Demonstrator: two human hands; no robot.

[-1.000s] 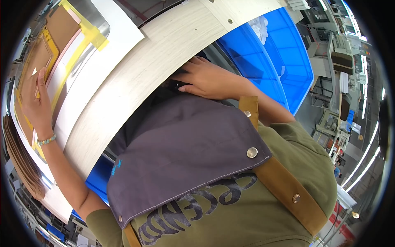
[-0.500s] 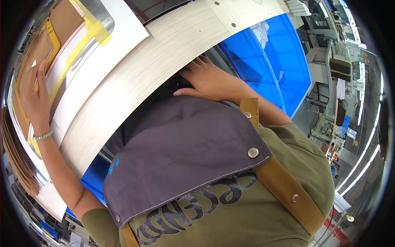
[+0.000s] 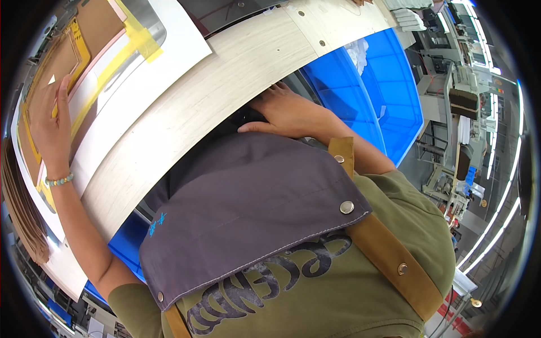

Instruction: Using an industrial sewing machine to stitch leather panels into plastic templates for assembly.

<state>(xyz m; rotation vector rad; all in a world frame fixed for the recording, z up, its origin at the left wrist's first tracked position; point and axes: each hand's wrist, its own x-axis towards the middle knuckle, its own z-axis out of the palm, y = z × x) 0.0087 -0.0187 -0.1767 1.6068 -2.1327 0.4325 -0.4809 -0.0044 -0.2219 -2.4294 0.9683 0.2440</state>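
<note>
My left hand lies flat at the far left, fingers stretched out over a brown panel with a yellow-edged frame. Beneath these is a white board bearing strips of yellow tape. At the table's near edge is my right hand, thumb held apart from the fingers. The tips of those fingers go under the edge of the pale wooden table, beside something dark, and are hidden. No held thing shows in either hand.
Blue plastic bins stand right of my right arm, one with white crumpled material in it. Another blue bin shows below the table at left. Brown sheets are stacked at the far left. White folded cloths lie at the upper right.
The view has shifted slightly, so the board and table sit a little further right and lower. Both hands stay at nearly the same places.
</note>
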